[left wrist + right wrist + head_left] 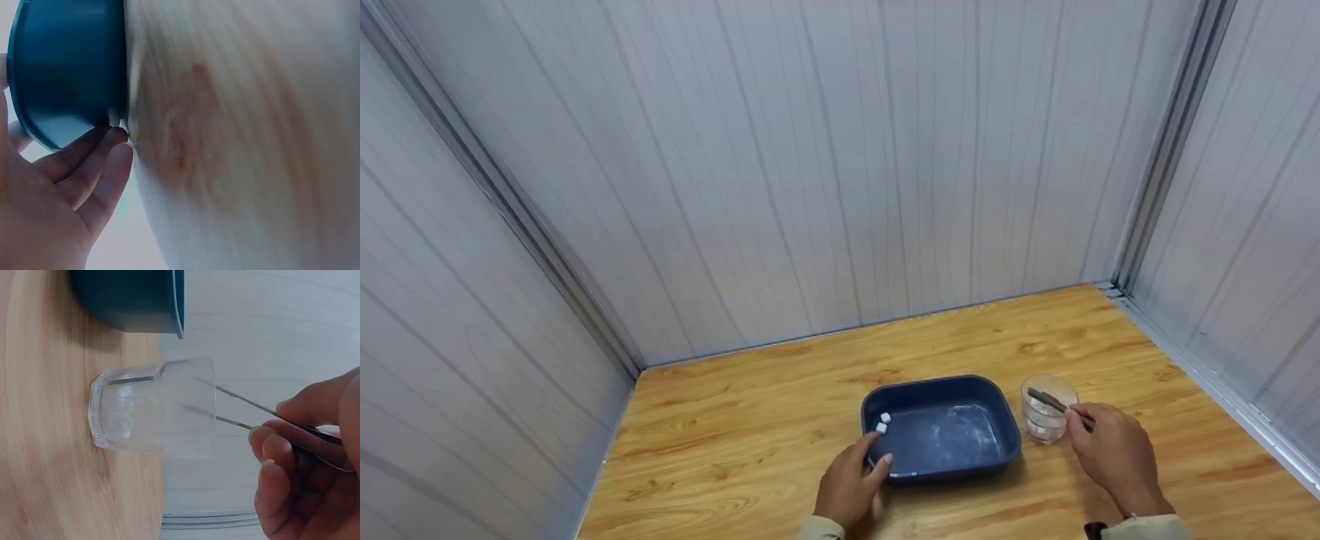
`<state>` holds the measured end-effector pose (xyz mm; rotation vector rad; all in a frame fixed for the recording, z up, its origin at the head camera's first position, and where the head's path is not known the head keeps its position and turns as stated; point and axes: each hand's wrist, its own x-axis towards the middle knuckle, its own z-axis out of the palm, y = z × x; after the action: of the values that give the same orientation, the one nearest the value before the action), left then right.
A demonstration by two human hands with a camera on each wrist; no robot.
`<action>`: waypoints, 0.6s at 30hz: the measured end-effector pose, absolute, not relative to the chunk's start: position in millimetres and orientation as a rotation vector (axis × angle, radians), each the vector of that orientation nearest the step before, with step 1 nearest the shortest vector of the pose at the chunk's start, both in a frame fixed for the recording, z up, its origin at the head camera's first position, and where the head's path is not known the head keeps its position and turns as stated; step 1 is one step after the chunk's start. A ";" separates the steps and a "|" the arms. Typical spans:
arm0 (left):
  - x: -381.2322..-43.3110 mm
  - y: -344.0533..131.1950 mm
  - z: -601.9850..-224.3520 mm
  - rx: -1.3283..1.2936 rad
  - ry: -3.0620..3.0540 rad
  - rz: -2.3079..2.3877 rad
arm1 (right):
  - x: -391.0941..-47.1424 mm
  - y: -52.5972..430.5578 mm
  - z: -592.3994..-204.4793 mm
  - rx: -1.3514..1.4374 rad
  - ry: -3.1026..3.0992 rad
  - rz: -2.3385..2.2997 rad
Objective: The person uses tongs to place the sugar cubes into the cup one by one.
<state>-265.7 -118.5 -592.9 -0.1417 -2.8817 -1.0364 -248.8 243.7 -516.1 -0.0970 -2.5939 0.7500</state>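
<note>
My left hand (851, 480) grips the near left corner of a dark blue rectangular tub (930, 474). In the left wrist view, several fingers (93, 171) lie along its outer wall. Two small white cubes (883, 427) sit inside the tub by its left wall, near my fingertips. Tweezers (242, 423) are pinched between the thumb and fingers of my right hand (1114, 450). Their two prongs stand apart and reach through the mouth of a clear drinking glass (132, 410). The glass is upright, close to the tub's right side, and something whitish shows in its lower part.
A wood-grain tabletop (720, 442) carries everything. Pale panelled walls (825, 165) enclose it at the back and both sides, with metal trim at the corners. Whitish smudges mark the tub's floor.
</note>
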 end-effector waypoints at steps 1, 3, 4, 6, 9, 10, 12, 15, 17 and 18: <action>-265.6 -118.5 -592.8 -0.144 -2.880 -1.037 | -248.5 243.4 -516.0 -0.102 -2.581 0.753; -265.4 -118.4 -592.3 -0.146 -2.878 -1.042 | -248.0 242.7 -515.6 -0.114 -2.564 0.761; -265.3 -118.4 -592.2 -0.147 -2.879 -1.043 | -247.9 242.2 -515.4 -0.120 -2.561 0.767; -265.0 -118.5 -592.0 -0.148 -2.883 -1.047 | -247.4 241.7 -515.4 -0.123 -2.543 0.771; -264.7 -118.6 -592.0 -0.150 -2.889 -1.049 | -246.6 240.9 -515.5 -0.118 -2.519 0.782; -264.7 -118.7 -592.1 -0.153 -2.890 -1.045 | -246.1 240.6 -515.5 -0.114 -2.510 0.790; -264.7 -119.0 -592.3 -0.157 -2.887 -1.037 | -245.6 239.8 -515.4 -0.107 -2.494 0.802; -264.9 -119.4 -592.5 -0.164 -2.879 -1.018 | -245.8 237.2 -514.6 -0.103 -2.484 0.829; -265.0 -119.2 -592.4 -0.163 -2.878 -1.019 | -246.8 234.5 -514.2 -0.102 -2.479 0.836; -265.0 -119.1 -592.2 -0.161 -2.879 -1.022 | -247.3 232.7 -514.1 -0.102 -2.477 0.837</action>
<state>-265.0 -119.1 -592.2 -0.1607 -2.8793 -1.0216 -247.3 232.7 -514.1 -0.1015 -2.4775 0.8374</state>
